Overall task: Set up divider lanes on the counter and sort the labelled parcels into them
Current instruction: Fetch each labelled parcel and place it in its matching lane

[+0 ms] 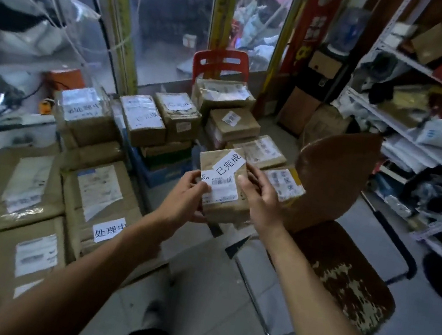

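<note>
Head view: small brown cardboard parcel (222, 188) with white label, held mid-air
Fingers: left hand (185, 196), right hand (256, 196) both gripping it
Tip: read label, then match lane

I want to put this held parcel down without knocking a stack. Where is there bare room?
Both hands, left and right, grip the held parcel. Bare floor lies below it, between the flat parcels on the left and the brown chair on the right. Ahead it is crowded: stacked parcels fill the space up to the red chair.
</note>
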Tool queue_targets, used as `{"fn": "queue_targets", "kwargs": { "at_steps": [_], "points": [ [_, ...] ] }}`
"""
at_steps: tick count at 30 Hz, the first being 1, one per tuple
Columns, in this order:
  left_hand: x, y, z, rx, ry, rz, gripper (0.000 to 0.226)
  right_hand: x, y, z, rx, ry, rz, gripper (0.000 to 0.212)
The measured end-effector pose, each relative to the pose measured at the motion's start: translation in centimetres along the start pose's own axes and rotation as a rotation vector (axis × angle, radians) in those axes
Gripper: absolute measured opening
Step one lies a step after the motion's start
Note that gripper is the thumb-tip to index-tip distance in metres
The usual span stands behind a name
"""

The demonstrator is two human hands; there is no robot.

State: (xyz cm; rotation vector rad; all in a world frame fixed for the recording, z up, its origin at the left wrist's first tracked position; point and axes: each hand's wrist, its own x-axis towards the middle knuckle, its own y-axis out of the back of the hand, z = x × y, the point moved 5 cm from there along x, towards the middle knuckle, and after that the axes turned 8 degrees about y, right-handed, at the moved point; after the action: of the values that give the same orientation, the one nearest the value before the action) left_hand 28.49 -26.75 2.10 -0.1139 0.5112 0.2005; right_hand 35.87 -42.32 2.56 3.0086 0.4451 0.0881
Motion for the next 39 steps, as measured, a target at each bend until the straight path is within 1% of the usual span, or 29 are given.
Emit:
{"fn": "queue_targets", "kwargs": {
  "at_steps": [2, 6, 7, 9, 10, 11, 12, 15, 17, 18, 20, 21, 22, 24, 25, 27, 29, 32, 34, 36, 37, 38, 39],
  "points": [
    [1.0, 1.2, -0.3, -0.009, 0.030, 0.077, 0.042, 2.1, -2.0, 1.2, -0.073, 0.020, -0.098, 0.050],
    [3.0, 3.1, -1.5, 0.010, 0.117, 0.248, 0.040, 4.0, -5.4, 3.4, -0.204, 0.010, -0.278, 0.055],
    [3.4, 3.3, -1.9, -0.001, 0.148, 0.266, 0.037, 4.3, -6.0, 4.1, -0.217, 0.003, -0.307, 0.054],
    [4.2, 3.6, -2.5, 0.022, 0.190, 0.299, 0.017, 4.9, -6.6, 5.7, -0.195, -0.039, -0.318, 0.052],
    [4.5, 3.8, -2.7, 0.037, 0.201, 0.311, 0.011, 5.2, -6.7, 6.3, -0.169, -0.061, -0.322, 0.051],
    [4.9, 4.1, -2.8, 0.048, 0.203, 0.332, 0.011, 5.8, -6.9, 6.8, -0.146, -0.078, -0.330, 0.049],
    [5.2, 4.3, -2.9, 0.074, 0.197, 0.336, 0.011, 6.1, -6.9, 7.2, -0.125, -0.099, -0.331, 0.048],
    [5.7, 5.4, -3.3, 0.168, 0.177, 0.360, 0.044, 6.9, -7.8, 8.5, -0.048, -0.167, -0.397, 0.042],
    [5.7, 5.7, -3.3, 0.220, 0.163, 0.395, 0.051, 7.3, -8.7, 9.2, -0.039, -0.200, -0.410, 0.039],
    [5.8, 5.8, -3.3, 0.231, 0.162, 0.414, 0.052, 7.5, -9.1, 9.6, -0.045, -0.218, -0.418, 0.041],
    [5.9, 6.0, -3.4, 0.225, 0.186, 0.455, 0.049, 7.7, -10.2, 10.9, -0.077, -0.235, -0.451, 0.059],
    [5.9, 6.1, -3.4, 0.236, 0.198, 0.486, 0.047, 7.7, -10.7, 11.8, -0.091, -0.242, -0.473, 0.065],
    [5.9, 6.3, -3.4, 0.273, 0.214, 0.527, 0.045, 7.6, -11.2, 12.5, -0.106, -0.251, -0.489, 0.062],
    [5.3, 6.6, -3.2, 0.383, 0.241, 0.609, 0.047, 7.4, -12.5, 13.6, -0.145, -0.233, -0.552, 0.051],
    [4.7, 6.5, -3.0, 0.402, 0.223, 0.641, 0.047, 7.4, -13.1, 14.3, -0.201, -0.209, -0.592, 0.053],
    [3.1, 6.1, -2.5, 0.403, 0.153, 0.686, 0.043, 7.3, -14.2, 15.5, -0.365, -0.159, -0.659, 0.064],
    [1.2, 6.1, -2.4, 0.385, 0.112, 0.744, 0.035, 7.2, -15.2, 16.9, -0.382, -0.170, -0.616, 0.073],
    [-1.1, 6.4, -2.8, 0.355, 0.125, 0.827, 0.029, 7.1, -16.0, 17.6, -0.361, -0.195, -0.579, 0.076],
    [-2.0, 6.3, -3.0, 0.344, 0.120, 0.847, 0.028, 7.1, -15.9, 17.5, -0.372, -0.199, -0.562, 0.076],
    [-2.7, 5.9, -2.9, 0.321, 0.092, 0.859, 0.025, 7.0, -15.0, 16.6, -0.469, -0.130, -0.519, 0.072],
    [-3.1, 5.8, -2.9, 0.291, 0.071, 0.866, 0.023, 6.9, -14.5, 15.8, -0.488, -0.080, -0.481, 0.067],
    [-3.5, 5.8, -2.8, 0.262, 0.047, 0.875, 0.021, 6.7, -13.9, 14.7, -0.458, -0.042, -0.447, 0.059],
    [-3.9, 5.8, -2.6, 0.244, 0.022, 0.884, 0.020, 6.5, -13.6, 13.4, -0.373, -0.022, -0.418, 0.052]
  ]
}}
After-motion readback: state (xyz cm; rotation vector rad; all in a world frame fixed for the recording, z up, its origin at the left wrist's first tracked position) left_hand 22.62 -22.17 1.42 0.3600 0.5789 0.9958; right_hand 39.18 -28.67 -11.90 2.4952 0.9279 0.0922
